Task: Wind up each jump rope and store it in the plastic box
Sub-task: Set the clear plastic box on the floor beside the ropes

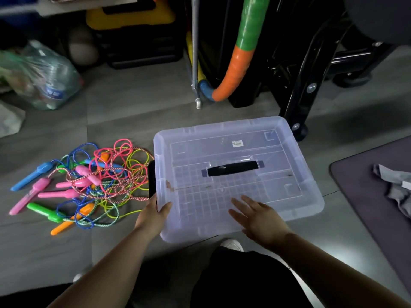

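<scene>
Both forearms reach in from the bottom. Left hand (pixel 153 215) grips the near-left edge of the plastic box (pixel 289 138), thumb on top w/ fingers wrapped down the side. Right hand (pixel 260 216) lies flat on the lid, fingers spread, palm down near the front edge. Box sits on the grey floor (pixel 124 103), lid on, black handle (pixel 233 168) in the middle. Jump ropes (pixel 97 181) are a tangled pile just left of the box, touching its side. Farther back there's a green/orange hoop (pixel 235 70) and a big water bottle (pixel 53 78).
</scene>
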The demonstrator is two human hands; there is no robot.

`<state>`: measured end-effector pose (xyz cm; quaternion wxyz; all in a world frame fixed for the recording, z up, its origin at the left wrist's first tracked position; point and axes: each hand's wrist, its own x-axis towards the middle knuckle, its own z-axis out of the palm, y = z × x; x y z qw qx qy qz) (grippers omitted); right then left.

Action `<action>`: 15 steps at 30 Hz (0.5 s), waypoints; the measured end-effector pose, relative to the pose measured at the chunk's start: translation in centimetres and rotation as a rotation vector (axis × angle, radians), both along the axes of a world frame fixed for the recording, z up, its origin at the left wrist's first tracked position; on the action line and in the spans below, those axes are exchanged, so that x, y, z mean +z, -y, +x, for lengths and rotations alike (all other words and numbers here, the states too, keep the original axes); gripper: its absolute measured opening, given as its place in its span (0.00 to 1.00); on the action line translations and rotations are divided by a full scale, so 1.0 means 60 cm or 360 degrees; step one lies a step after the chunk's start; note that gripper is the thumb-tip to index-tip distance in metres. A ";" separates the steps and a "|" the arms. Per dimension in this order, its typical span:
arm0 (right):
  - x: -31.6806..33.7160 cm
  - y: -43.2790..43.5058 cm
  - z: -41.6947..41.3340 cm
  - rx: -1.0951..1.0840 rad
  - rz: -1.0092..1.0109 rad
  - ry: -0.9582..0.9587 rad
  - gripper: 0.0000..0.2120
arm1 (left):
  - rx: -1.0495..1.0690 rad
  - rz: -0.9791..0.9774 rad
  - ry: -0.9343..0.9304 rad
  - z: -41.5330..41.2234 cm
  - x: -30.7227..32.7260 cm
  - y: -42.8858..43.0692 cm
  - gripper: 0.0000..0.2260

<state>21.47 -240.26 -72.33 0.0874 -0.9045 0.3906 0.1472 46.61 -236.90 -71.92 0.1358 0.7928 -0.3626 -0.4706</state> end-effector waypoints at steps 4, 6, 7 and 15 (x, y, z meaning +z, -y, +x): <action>0.001 -0.016 0.002 0.0203 -0.0173 -0.0071 0.11 | 0.0099 0.0014 -0.0206 0.007 0.012 0.000 0.19; 0.007 -0.014 0.020 0.0137 -0.0151 -0.0198 0.18 | 0.0221 0.0052 -0.0362 0.010 0.018 -0.006 0.19; 0.012 -0.013 0.028 0.0133 -0.0203 -0.0227 0.17 | 0.0305 0.0078 -0.0442 0.012 0.019 -0.008 0.20; 0.066 -0.009 0.014 0.0058 -0.0209 -0.0162 0.18 | 0.0768 0.0156 -0.0765 0.008 0.020 -0.021 0.23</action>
